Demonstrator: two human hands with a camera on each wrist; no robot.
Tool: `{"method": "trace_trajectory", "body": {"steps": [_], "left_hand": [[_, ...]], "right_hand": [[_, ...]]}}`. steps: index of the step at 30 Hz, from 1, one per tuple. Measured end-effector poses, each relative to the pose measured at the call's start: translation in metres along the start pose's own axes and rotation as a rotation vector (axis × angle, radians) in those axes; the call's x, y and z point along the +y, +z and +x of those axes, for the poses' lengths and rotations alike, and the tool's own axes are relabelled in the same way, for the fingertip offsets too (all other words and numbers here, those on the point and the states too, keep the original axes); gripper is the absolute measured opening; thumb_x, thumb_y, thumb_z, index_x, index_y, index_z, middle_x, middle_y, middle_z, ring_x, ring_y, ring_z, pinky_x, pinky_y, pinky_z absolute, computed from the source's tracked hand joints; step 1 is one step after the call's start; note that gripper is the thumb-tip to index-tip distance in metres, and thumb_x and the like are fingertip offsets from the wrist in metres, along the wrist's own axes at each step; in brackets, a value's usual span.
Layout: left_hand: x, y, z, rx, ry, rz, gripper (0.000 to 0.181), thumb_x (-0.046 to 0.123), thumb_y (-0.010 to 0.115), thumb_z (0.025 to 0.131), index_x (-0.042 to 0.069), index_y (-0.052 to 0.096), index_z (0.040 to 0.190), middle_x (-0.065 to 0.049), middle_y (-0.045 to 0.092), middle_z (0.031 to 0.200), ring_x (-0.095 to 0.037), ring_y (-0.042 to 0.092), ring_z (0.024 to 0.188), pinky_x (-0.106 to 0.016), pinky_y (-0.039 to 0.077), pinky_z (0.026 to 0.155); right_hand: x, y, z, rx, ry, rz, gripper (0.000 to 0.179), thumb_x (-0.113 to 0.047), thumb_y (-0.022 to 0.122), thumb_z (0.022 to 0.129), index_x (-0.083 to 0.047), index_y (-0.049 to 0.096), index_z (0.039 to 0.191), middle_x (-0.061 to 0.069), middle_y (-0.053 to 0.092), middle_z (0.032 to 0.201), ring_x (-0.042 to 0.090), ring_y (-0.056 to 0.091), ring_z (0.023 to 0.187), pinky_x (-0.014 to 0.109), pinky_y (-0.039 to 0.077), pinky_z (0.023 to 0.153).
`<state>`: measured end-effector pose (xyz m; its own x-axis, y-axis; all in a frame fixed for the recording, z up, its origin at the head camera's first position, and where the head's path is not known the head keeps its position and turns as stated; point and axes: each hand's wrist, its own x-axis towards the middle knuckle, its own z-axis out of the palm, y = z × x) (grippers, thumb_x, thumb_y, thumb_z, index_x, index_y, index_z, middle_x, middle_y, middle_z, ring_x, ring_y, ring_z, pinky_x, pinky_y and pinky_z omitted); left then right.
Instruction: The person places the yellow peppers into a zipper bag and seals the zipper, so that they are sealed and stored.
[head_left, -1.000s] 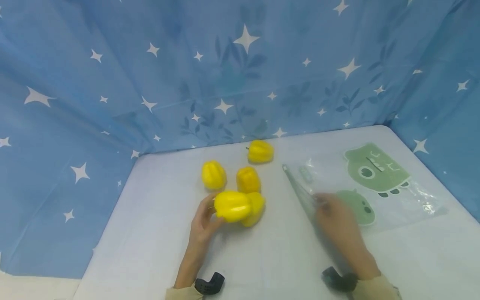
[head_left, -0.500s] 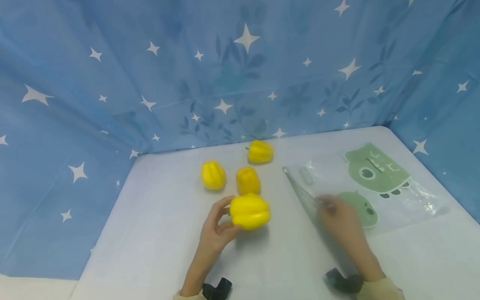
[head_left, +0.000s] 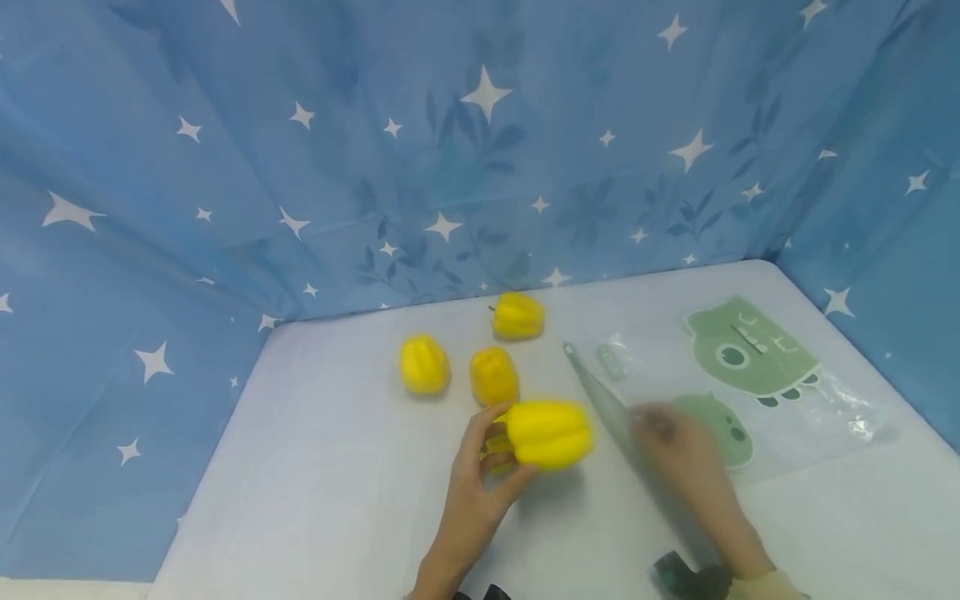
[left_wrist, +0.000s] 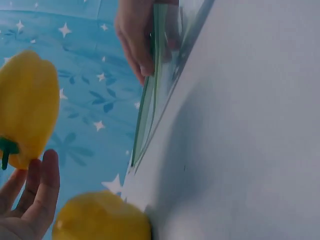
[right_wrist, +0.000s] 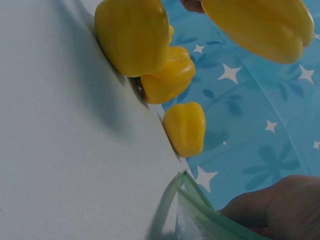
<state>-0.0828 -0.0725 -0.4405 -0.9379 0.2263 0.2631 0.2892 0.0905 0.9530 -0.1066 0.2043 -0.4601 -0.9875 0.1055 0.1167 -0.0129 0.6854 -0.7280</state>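
Observation:
Above the table my left hand (head_left: 476,500) pinches a yellow bell pepper (head_left: 551,435) at its stem end, fingers on one side and thumb on the other. The green stem (left_wrist: 7,150) shows in the left wrist view. Behind that hand, another yellow pepper (head_left: 498,450) lies on the table, mostly hidden. My right hand (head_left: 686,471) grips the green-edged opening of a clear zip bag (head_left: 840,417) printed with green dinosaurs, lifting its edge. In the right wrist view the bag's mouth (right_wrist: 202,210) stands a little apart. Held pepper and bag do not touch.
A deeper yellow pepper (head_left: 494,377) lies just beyond the left hand. One more pepper (head_left: 424,365) sits to its left, and another (head_left: 517,317) near the table's back edge. A blue star-patterned curtain (head_left: 330,167) borders the white table (head_left: 300,467).
My left hand has lifted the pepper and carried it right, from over the other pepper toward the bag. The right hand stays at the bag's edge. The view has tilted slightly up.

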Motion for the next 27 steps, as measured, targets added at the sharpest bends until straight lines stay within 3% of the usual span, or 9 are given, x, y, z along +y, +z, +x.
{"method": "trace_trajectory", "body": {"steps": [5,13,16,20,27], "left_hand": [[0.005,0.023,0.011,0.049,-0.096,-0.02,0.067,0.027,0.077,0.095,0.035,0.043,0.152,0.007,0.049,0.147,-0.019,0.052,0.127,-0.03,0.059,0.098],[-0.004,0.063,0.028,0.208,-0.034,0.05,0.064,0.029,0.077,0.095,0.021,0.048,0.151,0.0,0.056,0.142,-0.019,0.058,0.115,-0.03,0.062,0.086],[-0.012,0.076,0.031,0.244,-0.048,0.052,0.063,0.03,0.077,0.094,0.02,0.05,0.15,-0.001,0.058,0.141,-0.022,0.059,0.112,-0.03,0.062,0.083],[-0.021,0.089,0.034,0.285,-0.062,0.064,0.064,0.031,0.078,0.092,0.018,0.051,0.148,-0.002,0.059,0.14,-0.027,0.061,0.108,-0.03,0.061,0.079],[-0.033,0.102,0.035,0.31,-0.06,0.105,0.063,0.032,0.078,0.092,0.018,0.052,0.148,-0.003,0.06,0.137,-0.023,0.06,0.107,-0.03,0.061,0.078]], "right_hand": [[0.001,-0.002,0.001,0.016,-0.017,0.0,0.029,-0.017,0.063,0.103,0.0,0.071,0.124,0.024,0.074,0.117,0.043,0.07,0.109,0.06,0.057,0.094],[-0.002,-0.004,0.001,0.079,-0.034,0.015,0.028,-0.017,0.064,0.102,0.0,0.071,0.123,0.024,0.075,0.114,0.042,0.071,0.105,0.057,0.059,0.088],[-0.004,-0.004,-0.001,0.118,-0.043,0.022,0.027,-0.016,0.065,0.101,0.001,0.071,0.122,0.023,0.075,0.112,0.04,0.072,0.1,0.043,0.06,0.083],[-0.002,-0.002,-0.003,0.172,-0.047,0.026,0.026,-0.014,0.068,0.099,-0.001,0.073,0.12,0.021,0.076,0.109,0.036,0.071,0.095,0.02,0.053,0.076],[-0.001,-0.001,-0.006,0.235,-0.063,0.043,0.023,-0.014,0.069,0.098,-0.002,0.074,0.117,0.018,0.077,0.107,0.032,0.069,0.093,0.009,0.045,0.075]]}}
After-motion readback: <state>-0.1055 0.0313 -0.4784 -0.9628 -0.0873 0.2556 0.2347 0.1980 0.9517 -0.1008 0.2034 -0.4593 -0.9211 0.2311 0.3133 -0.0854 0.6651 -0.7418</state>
